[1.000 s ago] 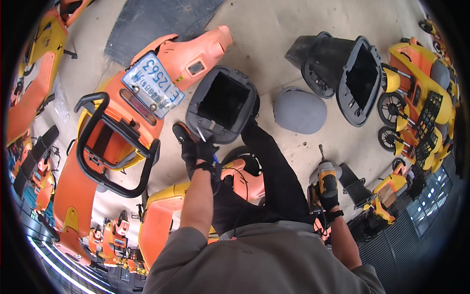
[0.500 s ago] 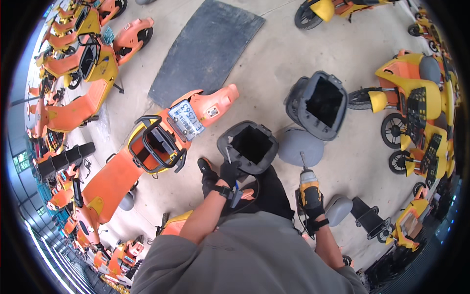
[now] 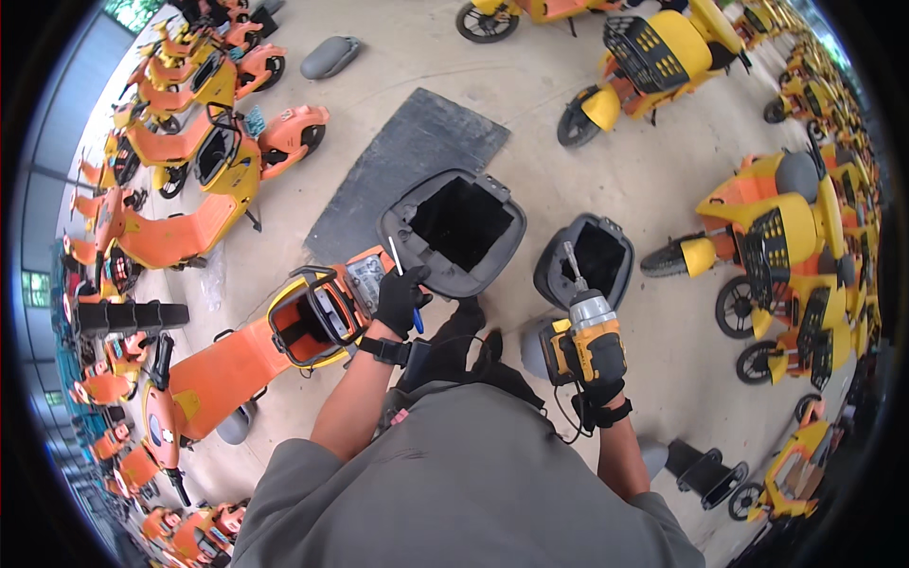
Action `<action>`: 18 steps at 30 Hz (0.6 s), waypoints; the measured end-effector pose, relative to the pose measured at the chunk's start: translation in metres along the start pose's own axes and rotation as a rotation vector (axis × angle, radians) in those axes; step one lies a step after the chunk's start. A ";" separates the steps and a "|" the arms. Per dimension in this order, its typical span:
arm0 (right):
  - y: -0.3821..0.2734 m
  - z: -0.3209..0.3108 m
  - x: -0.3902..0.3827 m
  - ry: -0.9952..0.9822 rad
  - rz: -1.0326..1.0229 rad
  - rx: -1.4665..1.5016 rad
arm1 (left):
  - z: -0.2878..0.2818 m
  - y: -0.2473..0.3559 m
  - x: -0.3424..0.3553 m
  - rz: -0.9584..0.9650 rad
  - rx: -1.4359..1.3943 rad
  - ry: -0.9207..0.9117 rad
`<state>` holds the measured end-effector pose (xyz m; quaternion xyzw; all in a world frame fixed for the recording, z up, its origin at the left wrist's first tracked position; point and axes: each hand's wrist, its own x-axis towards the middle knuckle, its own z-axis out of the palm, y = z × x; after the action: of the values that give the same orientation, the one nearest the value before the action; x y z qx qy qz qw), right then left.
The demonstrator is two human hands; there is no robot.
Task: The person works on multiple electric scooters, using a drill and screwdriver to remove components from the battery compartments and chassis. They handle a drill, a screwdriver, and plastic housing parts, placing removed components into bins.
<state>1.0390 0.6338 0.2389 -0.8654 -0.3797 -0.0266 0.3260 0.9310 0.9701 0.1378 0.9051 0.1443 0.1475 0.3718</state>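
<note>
A dark grey storage bin (image 3: 395,210) with a black hollow inside tilts up before me. My left hand (image 3: 401,299), in a black glove, is closed at its near-left rim. The same hand also holds a screwdriver (image 3: 396,254), its pale shaft pointing up and its blue end below the fingers. My right hand (image 3: 600,379), gloved too, is wrapped round a yellow cordless drill (image 3: 595,333) with a long metal bit pointing away from me. Beyond the bit stands another dark grey bin (image 3: 556,267); the bit overlaps its opening, and I cannot tell whether they touch.
To my left stands an orange scooter (image 3: 232,379) with an open seat compartment. A dark mat (image 3: 365,180) lies ahead. Yellow scooters (image 3: 715,227) line the right, and more orange ones (image 3: 180,222) the left. Grey seats (image 3: 330,57) lie on the floor.
My left hand has lifted the bin away from my legs, up and forward. My right hand has raised the drill. The whole view has shifted, showing more floor ahead.
</note>
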 end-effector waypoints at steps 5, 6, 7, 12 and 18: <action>0.020 0.028 0.045 -0.057 0.081 0.116 | -0.026 0.006 0.077 -0.510 -0.916 0.247; 0.035 0.037 0.053 -0.022 0.103 0.136 | -0.036 0.017 0.097 -0.696 -1.112 0.232; 0.047 0.045 0.068 0.003 0.117 0.164 | -0.038 0.012 0.111 -0.696 -1.095 0.272; 0.040 0.057 0.176 0.081 0.099 0.481 | -0.053 -0.008 0.155 -0.728 -1.132 0.383; 0.100 0.086 0.275 -0.067 0.083 0.675 | -0.081 -0.046 0.185 -0.803 -1.110 0.451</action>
<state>1.2843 0.8102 0.1979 -0.7237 -0.3419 0.1422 0.5823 1.0634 1.1208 0.1897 0.4073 0.4429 0.2344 0.7636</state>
